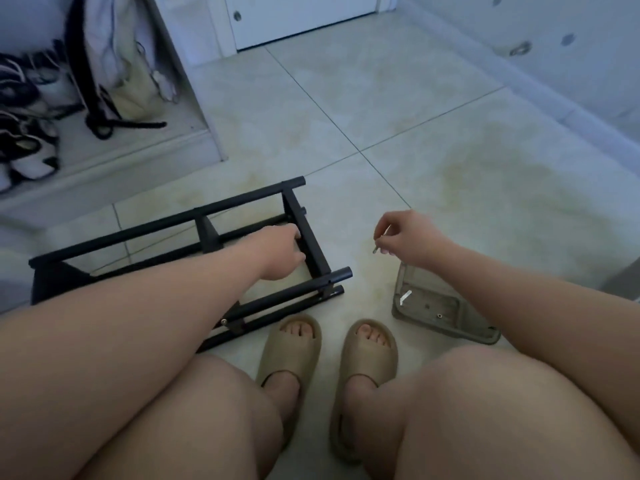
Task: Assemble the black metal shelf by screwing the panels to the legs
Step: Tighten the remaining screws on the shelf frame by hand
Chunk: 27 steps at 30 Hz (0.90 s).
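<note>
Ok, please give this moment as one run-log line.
left hand: grips shelf frame | right hand: pinches small metal part by tray | shelf frame: lying on floor

Tan slippers (291,344) rest on the tiled floor (415,116), with shoes (31,164) and a bag (131,88) on the far-left ledge (138,150).

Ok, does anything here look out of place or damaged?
Nothing looks broken or spilled. The black shelf frame lies on its side, left hand gripping its end, right hand pinching a small metal piece; that suits assembly. Only oddity: yellowish staining on the floor tiles.
</note>
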### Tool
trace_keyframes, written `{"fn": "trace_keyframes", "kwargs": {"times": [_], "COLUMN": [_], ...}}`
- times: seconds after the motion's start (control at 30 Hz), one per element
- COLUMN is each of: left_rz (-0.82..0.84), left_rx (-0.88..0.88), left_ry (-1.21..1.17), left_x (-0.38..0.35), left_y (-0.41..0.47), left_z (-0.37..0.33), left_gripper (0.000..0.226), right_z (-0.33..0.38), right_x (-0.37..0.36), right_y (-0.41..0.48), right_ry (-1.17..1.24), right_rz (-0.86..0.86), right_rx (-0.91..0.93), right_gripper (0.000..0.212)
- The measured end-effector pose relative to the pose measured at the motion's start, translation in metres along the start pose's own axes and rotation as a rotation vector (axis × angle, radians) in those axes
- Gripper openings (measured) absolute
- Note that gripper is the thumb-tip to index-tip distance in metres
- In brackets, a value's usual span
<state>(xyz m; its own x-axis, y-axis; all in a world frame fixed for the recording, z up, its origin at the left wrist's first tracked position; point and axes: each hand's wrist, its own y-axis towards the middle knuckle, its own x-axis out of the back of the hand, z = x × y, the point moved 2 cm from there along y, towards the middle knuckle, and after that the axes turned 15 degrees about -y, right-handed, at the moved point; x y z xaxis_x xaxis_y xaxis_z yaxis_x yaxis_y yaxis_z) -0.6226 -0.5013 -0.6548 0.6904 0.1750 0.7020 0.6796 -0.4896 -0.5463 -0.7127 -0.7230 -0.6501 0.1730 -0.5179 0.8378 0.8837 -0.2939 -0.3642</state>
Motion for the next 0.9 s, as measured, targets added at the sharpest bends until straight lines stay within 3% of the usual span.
{"fn": "trace_keyframes", "kwargs": {"times": [0.13,0.33,0.63,0.73,0.9], "left_rz": [0.036,0.057,0.318,0.353,0.254], "left_rx": [0.039,0.17,0.22,0.213,0.184], "left_ry": [-0.066,-0.391,-0.878,-0.861,-0.888], "left_x": [-0.011,-0.058,-0.106,-0.116,-0.123], "left_y": [0.026,0.084,0.12,0.124,0.13], "left_z": [0.031,0.066,0.066,0.067,0.073], "left_gripper": [0.05,0.042,0.041,0.042,0.043], "right_z": [0.009,-0.004,-0.028,-0.032,-0.037], "right_x": [-0.039,-0.101,-0.139,-0.149,-0.154], "right_y": [0.021,0.047,0.055,0.053,0.055], "right_ry": [0.041,0.178,0.529,0.582,0.652], "right_rz": [0.063,0.107,0.065,0.034,-0.005], "right_rx": [-0.008,-0.057,0.02,0.06,0.091], "right_gripper": [0.018,0.016,0.016,0.018,0.021]}}
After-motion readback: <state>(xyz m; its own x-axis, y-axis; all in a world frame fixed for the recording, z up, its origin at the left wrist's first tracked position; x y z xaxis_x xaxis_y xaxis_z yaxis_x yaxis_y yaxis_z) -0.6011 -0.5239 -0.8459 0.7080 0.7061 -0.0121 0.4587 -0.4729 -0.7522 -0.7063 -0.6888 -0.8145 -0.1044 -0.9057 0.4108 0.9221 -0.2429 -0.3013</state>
